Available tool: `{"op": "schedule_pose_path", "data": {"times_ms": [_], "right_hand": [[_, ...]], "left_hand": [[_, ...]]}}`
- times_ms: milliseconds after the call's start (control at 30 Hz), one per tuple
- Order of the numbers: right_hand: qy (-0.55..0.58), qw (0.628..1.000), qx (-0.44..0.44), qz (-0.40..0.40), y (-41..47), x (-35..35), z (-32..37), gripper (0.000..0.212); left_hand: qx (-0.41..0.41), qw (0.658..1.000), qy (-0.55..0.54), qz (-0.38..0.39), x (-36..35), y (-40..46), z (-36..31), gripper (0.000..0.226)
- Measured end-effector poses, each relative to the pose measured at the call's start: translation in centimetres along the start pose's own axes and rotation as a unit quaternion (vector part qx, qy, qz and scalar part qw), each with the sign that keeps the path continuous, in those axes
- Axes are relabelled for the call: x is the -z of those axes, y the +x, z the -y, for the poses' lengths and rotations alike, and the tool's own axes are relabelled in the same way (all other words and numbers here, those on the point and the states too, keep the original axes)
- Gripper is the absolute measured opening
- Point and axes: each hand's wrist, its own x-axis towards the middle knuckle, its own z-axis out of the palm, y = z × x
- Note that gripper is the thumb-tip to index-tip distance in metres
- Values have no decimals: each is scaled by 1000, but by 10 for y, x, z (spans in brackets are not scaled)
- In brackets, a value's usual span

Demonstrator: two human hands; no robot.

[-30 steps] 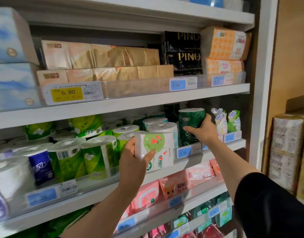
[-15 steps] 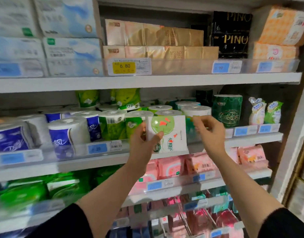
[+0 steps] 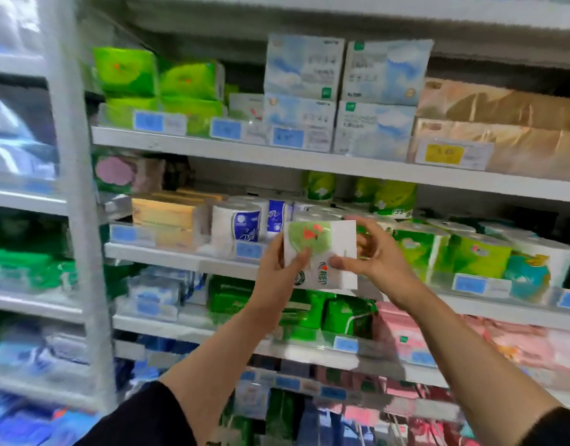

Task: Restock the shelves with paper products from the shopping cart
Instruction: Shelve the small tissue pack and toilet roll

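Both hands are raised before the shelving and share one item, a white tissue pack (image 3: 322, 252) with a green and red print, held upright in the air near the centre of the view, in front of the middle shelf (image 3: 180, 257) and not resting on it. The left hand (image 3: 277, 268) grasps the pack from its 9 o'clock edge, thumb laid across the printed face, the other fingers hidden behind the pack. The right hand (image 3: 378, 260) grasps it from the 3 o'clock edge, thumb pressed on the lower face and fingers curled round the far side. Behind the pack, at its 10 o'clock, blue-printed toilet rolls (image 3: 237, 225) stand on the middle shelf; orange tissue packs (image 3: 162, 217) lie just beside them, further towards 9 o'clock. At 3 o'clock of the pack, green-wrapped toilet rolls (image 3: 451, 252) fill the same shelf. On the upper shelf (image 3: 212, 148), at 12 o'clock, pale blue tissue boxes (image 3: 341, 91) are stacked two high; bright green packs (image 3: 158, 78) sit at 10 o'clock and golden packs (image 3: 502, 123) at 2 o'clock, with a yellow price tag (image 3: 444, 153) on the rail before them. Below the hands, at 6 o'clock, dark green packs (image 3: 309, 313) and pink packs (image 3: 402, 333) occupy the lower shelf. Much of the frame is motion-blurred; label print cannot be read.
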Motion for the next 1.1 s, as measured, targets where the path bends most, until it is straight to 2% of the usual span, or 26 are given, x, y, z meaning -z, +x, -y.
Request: {"op": "schedule_pose_path", "data": {"times_ms": [200, 400, 467, 600, 733, 900, 1000, 1033, 1100], "right_hand": [[-40, 999, 17, 25, 35, -84, 6, 65], [-17, 998, -12, 66, 34, -149, -11, 63], [-20, 996, -31, 80, 26, -173, -26, 63], [-158, 983, -1, 91, 10, -218, -64, 66], [-199, 980, -5, 20, 2, -246, -89, 65], [-175, 983, -61, -12, 1, -255, -105, 63], [-151, 984, -90, -20, -3, -252, -110, 63], [-142, 985, -98, -28, -6, -250, -111, 65], [-119, 986, -110, -44, -15, -244, -114, 63]], "left_hand": [[-38, 997, 58, -41, 86, -2, -14, 31], [-9, 990, 98, -103, 176, -13, -2, 25], [0, 978, 158, -137, 206, -18, 15, 23], [64, 930, 306, -192, 266, -30, 50, 33], [104, 874, 446, -161, 302, -40, 71, 45], [78, 871, 484, -21, 291, -31, 84, 54], [84, 860, 503, 19, 276, -23, 92, 55], [82, 866, 494, 18, 270, -22, 95, 52], [93, 901, 423, -2, 256, -24, 98, 45]]}}
